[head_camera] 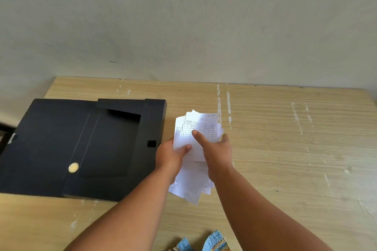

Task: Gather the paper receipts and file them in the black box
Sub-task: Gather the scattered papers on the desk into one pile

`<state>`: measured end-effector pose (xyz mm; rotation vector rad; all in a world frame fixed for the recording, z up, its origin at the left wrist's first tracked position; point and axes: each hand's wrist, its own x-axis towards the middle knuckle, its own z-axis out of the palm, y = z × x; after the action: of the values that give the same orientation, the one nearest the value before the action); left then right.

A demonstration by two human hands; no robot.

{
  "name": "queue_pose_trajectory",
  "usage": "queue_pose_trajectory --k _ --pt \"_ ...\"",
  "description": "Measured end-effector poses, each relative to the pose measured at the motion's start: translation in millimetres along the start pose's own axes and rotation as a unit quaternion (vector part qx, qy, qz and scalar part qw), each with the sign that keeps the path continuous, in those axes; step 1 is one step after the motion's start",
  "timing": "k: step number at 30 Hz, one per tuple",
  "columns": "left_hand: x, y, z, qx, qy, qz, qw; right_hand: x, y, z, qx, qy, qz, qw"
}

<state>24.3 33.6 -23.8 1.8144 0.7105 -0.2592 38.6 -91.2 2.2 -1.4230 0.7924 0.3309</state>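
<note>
We read "NOTA NO" atop the top slip of the receipts (201, 128), a white ruled form with faint handwriting. Both our hands grasp the fanned stack over the counter (285, 149), just right of the open black box (81, 149): left hand (171, 155) thumb on its edge, right hand (216, 153) forefinger pressing its face.

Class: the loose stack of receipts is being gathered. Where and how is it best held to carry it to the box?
Probably by its two long edges, one of the hands on each side: left hand, right hand. The receipts are fanned and uneven, so squeezing from both sides should keep sheets from slipping before reaching the black box.
</note>
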Motion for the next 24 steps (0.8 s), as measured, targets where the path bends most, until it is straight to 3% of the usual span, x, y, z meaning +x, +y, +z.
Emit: queue_pose_trajectory --k 11,16,18,21,24 --pt "-5.9 3.7 2.1 -0.023 -0.025 -0.001 0.999 15.4 10.3 -25.0 -0.050 -0.038 -0.005 0.998" --pt "-8.6 6.6 -3.5 0.000 0.015 0.040 0.999 19.1 7.8 -60.3 -0.011 -0.118 -0.045 0.992" --pt "-12.1 10.6 -6.3 0.011 -0.024 0.001 1.000 20.7 2.9 -79.0 0.007 -0.160 -0.056 0.986" --pt "-17.3 17.1 -3.7 -0.065 -0.149 -0.034 0.986 19.6 -6.0 -104.5 0.035 -0.219 -0.064 0.973" --pt "-28.0 19.1 9.2 -0.100 -0.190 -0.023 0.976 11.7 -10.2 -116.5 0.010 -0.199 -0.065 0.978"
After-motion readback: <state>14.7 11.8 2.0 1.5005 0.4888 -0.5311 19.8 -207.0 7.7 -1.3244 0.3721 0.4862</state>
